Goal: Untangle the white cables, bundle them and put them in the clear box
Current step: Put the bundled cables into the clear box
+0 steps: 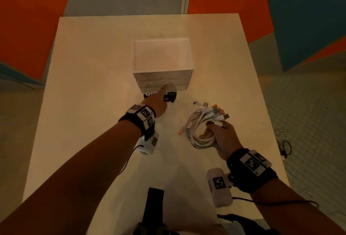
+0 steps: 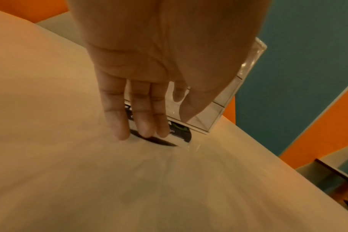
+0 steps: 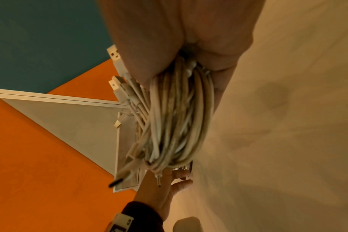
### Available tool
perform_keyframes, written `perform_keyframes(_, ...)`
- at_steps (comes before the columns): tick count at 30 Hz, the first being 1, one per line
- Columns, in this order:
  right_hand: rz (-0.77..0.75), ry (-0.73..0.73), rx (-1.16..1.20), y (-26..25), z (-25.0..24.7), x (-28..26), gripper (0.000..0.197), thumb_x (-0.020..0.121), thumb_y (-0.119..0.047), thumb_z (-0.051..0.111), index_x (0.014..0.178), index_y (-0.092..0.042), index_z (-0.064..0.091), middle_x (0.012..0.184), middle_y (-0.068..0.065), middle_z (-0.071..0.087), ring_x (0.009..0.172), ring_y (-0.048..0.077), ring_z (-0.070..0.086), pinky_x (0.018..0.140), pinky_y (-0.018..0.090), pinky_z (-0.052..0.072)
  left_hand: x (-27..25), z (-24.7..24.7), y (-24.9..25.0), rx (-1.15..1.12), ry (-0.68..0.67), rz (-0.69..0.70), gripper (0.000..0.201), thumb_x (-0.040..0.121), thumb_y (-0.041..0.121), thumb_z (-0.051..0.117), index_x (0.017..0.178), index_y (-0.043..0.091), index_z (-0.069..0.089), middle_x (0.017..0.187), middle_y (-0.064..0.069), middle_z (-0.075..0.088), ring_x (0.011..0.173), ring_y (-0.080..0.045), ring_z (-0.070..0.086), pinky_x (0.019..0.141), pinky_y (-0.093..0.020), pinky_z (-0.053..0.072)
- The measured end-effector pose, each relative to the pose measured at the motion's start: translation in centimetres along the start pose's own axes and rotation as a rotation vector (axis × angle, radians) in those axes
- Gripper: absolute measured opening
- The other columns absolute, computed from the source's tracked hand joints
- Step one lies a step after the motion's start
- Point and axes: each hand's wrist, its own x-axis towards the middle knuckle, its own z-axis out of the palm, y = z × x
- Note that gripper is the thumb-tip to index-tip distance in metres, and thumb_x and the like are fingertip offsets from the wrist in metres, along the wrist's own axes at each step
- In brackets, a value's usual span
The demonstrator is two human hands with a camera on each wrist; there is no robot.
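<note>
a white table stands before orange, teal and grey wall panels, tiled floor at its right. one clear box sits mid-table. the left hand, fingers straight and together, reaches its front. the right hand grips one coiled bundle of white cables just above the table.

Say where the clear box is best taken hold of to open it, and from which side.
Judging by its pose, the clear box opens at the near front face: a small handle sits at mid-height there. Come from the near side with straight fingers, as the left hand is reaching. The top looks closed. The right hand holds the bundled cables, so only the left is free.
</note>
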Motion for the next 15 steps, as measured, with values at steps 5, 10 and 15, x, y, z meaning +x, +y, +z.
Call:
perform_keyframes(5, -0.016, 0.015, 0.003, -0.2, -0.5, -0.1, 0.025, 0.094, -0.003, 0.046, 0.071, -0.006, 0.057, 0.055, 0.011, 0.051, 0.044, 0.021, 0.051, 0.058, 0.038, 0.049, -0.7, 1.3, -0.4, -0.120, 0.125, 0.078, 0.042, 0.100, 0.019, 0.037, 0.141, 0.009, 0.037, 0.137, -0.019, 0.049, 0.122, -0.034, 0.049, 0.102, -0.036, 0.038)
perform_keyframes(10, -0.001, 0.029, 0.014, 0.1, -1.3, -0.3, 0.027, 0.094, -0.003, 0.046, 0.070, -0.005, 0.057, 0.055, 0.012, 0.051, 0.047, 0.024, 0.052, 0.059, 0.039, 0.049, -2.5, 3.4, -0.7, -0.207, 0.137, 0.120, 0.042, 0.099, 0.022, 0.042, 0.139, 0.008, 0.040, 0.134, -0.011, 0.055, 0.121, -0.028, 0.052, 0.102, -0.031, 0.036)
perform_keyframes(15, 0.008, 0.014, -0.001, 0.5, -1.5, -0.6, 0.030, 0.094, -0.004, 0.046, 0.066, -0.006, 0.056, 0.054, 0.012, 0.050, 0.047, 0.024, 0.052, 0.058, 0.039, 0.049, -3.6, 4.8, -1.0, -0.254, 0.113, 0.102, 0.046, 0.098, 0.024, 0.044, 0.142, 0.012, 0.035, 0.135, -0.006, 0.054, 0.119, -0.023, 0.052, 0.104, -0.032, 0.038)
